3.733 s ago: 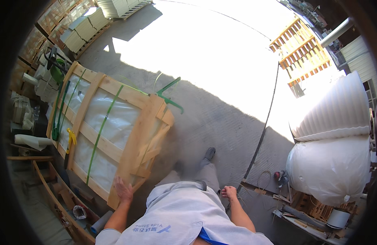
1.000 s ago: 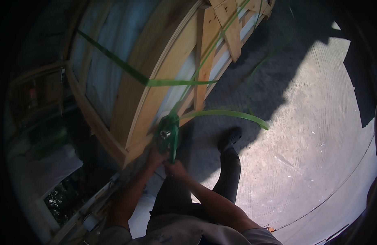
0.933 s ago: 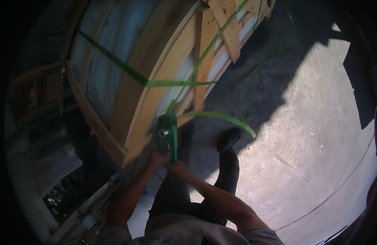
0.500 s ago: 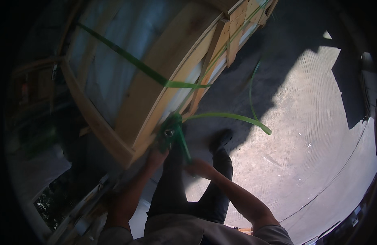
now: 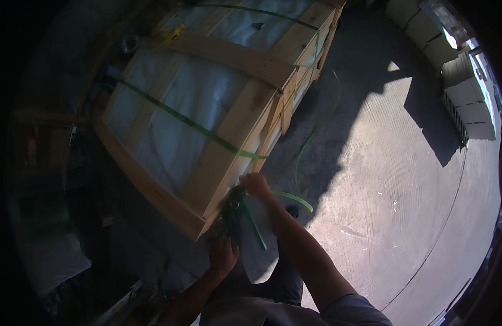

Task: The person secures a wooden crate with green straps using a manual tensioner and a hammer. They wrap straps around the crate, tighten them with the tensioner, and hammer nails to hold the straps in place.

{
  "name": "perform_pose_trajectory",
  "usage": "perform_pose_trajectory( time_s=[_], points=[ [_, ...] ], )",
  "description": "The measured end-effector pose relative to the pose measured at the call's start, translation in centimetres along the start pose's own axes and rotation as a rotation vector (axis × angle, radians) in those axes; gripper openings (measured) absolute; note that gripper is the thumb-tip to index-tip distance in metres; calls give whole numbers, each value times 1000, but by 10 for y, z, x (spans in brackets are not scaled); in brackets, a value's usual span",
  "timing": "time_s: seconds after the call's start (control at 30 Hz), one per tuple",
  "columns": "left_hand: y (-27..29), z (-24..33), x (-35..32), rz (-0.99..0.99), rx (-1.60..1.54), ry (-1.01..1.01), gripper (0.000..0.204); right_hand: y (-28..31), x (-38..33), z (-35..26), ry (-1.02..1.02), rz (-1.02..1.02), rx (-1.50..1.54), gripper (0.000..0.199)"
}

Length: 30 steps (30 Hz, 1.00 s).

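A green strapping tool (image 5: 235,205) with a long lever (image 5: 254,231) is at the near corner of a wooden crate (image 5: 172,200). My left hand (image 5: 223,255) is closed around the tool's lower end, its fingers partly in shadow. Above the tool, my right hand (image 5: 255,185) is closed against the crate's side, where a strap runs; what its fingers hold is hidden. A green strap (image 5: 191,124) crosses the crate's top and bends over its edge. Its loose end (image 5: 294,200) sticks out beside my right wrist.
A yellow tool (image 5: 175,33) lies on the crate's far left part. Another green strap (image 5: 262,10) crosses farther back. Loose strap (image 5: 301,155) curls over the concrete floor (image 5: 365,201). Pale stacked blocks or boxes (image 5: 465,89) stand at the far right.
My right hand has left the tool's lever and moved up to the crate's side. The left hand stays at the tool. The view has shifted, showing more of the crate.
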State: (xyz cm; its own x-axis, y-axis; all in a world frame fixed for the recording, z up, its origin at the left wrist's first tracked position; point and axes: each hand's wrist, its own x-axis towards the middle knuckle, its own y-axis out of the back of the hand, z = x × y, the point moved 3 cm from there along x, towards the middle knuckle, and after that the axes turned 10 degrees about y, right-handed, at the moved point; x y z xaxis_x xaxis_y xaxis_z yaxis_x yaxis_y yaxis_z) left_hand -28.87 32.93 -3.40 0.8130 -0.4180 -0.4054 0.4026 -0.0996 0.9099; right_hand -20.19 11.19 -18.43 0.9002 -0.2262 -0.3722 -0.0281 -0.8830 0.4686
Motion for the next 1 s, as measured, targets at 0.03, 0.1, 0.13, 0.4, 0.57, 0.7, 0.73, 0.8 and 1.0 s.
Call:
perform_pose_trajectory(
  time_s=[0.03,0.1,0.13,0.4,0.57,0.7,0.73,0.8,1.0],
  points=[
    [19,9,-6,-16,-133,-83,35,-12,5,8,80,7,12,48],
    [59,27,3,84,-313,-210,34,-25,9,28,130,31,-3,47],
    [79,34,23,201,-361,-252,32,-30,10,34,136,30,-12,46],
    [162,63,217,701,-307,-15,49,4,-16,7,110,59,-57,39],
    [155,65,234,607,-271,52,51,120,-40,-39,202,320,-350,25],
    [159,66,236,654,-251,45,47,240,-10,-86,162,678,-89,24],
    [159,66,236,625,-268,60,47,268,10,-100,179,668,-76,27],
    [162,66,237,594,-316,87,48,308,57,-125,208,669,29,16],
    [173,66,237,614,-268,25,48,364,206,-173,458,660,-487,20]
  ],
)
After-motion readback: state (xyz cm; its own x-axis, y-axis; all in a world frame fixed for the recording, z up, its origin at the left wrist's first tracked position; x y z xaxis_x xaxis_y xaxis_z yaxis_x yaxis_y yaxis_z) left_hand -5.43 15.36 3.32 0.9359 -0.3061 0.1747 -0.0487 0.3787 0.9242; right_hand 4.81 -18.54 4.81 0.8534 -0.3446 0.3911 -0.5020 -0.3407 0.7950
